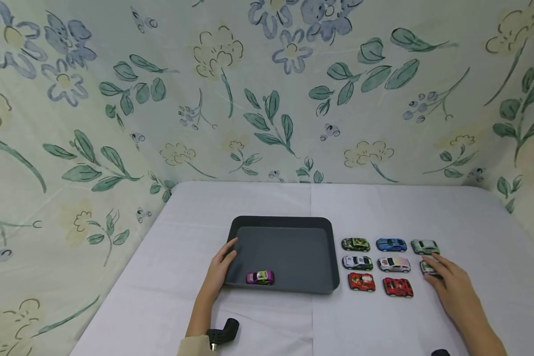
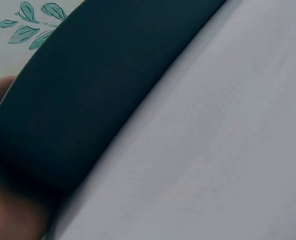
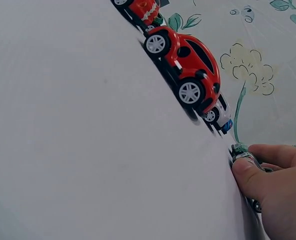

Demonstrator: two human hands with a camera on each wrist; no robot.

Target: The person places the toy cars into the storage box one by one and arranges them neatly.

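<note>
1. we see a floral cloth (image 1: 269,163) hanging behind and beside everything.
2. we see the worktop (image 1: 276,321), spread with white.
3. on it we find the dark grey tray (image 1: 293,252), lying flat just left of the rows of cars.
4. we see the right hand (image 1: 458,284), thumb and fingers pinching a partly covered car (image 1: 425,268) at the right end of the middle row.
5. we see the left hand (image 1: 218,267) gripping the tray's left edge, fingers curved over the rim.
6. nearest the right hand we see a red spotted car (image 1: 398,287) in front and a pale green car (image 1: 424,246) behind.
7. we see a purple car (image 1: 260,277) inside the tray, near its front left corner.
</note>
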